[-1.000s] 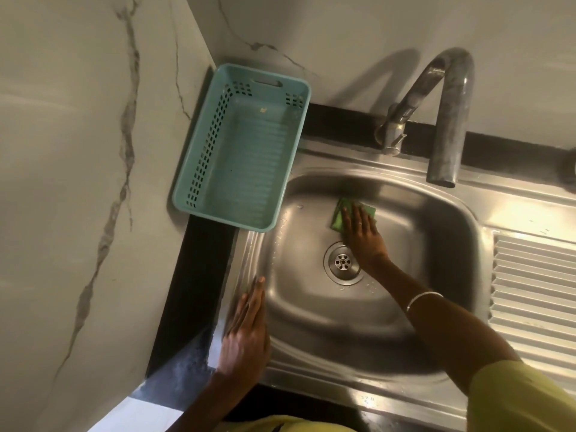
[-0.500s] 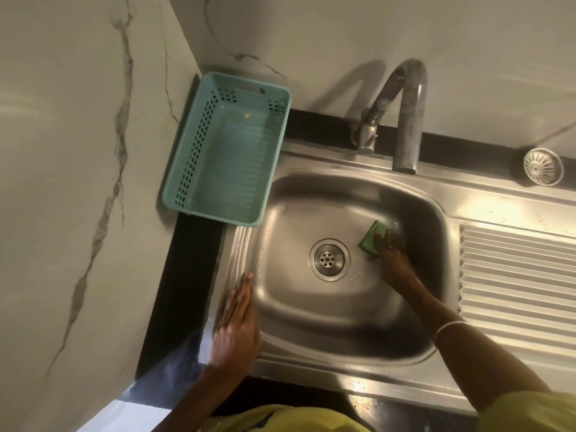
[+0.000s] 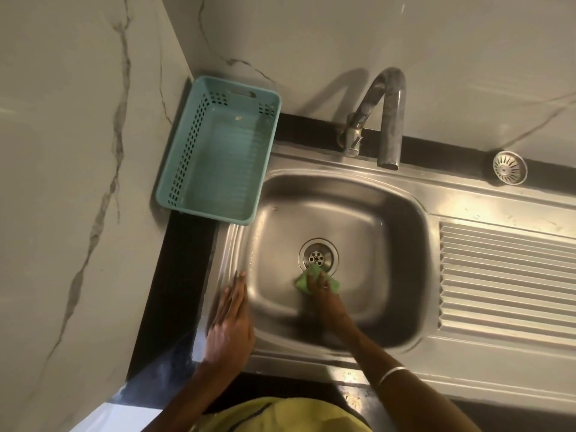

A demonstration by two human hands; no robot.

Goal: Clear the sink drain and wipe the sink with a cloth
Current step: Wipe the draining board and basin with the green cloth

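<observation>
The steel sink fills the middle of the head view, with its round drain open at the bottom of the basin. My right hand presses a green cloth flat on the basin floor, just in front of the drain and touching its rim. My left hand lies flat with fingers together on the sink's left rim, holding nothing. A round metal drain strainer rests on the black counter strip at the back right.
A teal plastic basket stands in the back left corner, overlapping the sink's rim. A curved steel tap arches over the basin's back edge. The ribbed drainboard lies to the right. Marble walls close in left and behind.
My right hand has swept the green cloth from the basin's back, round the right side, to just in front of the drain. The left hand has stayed on the rim.
</observation>
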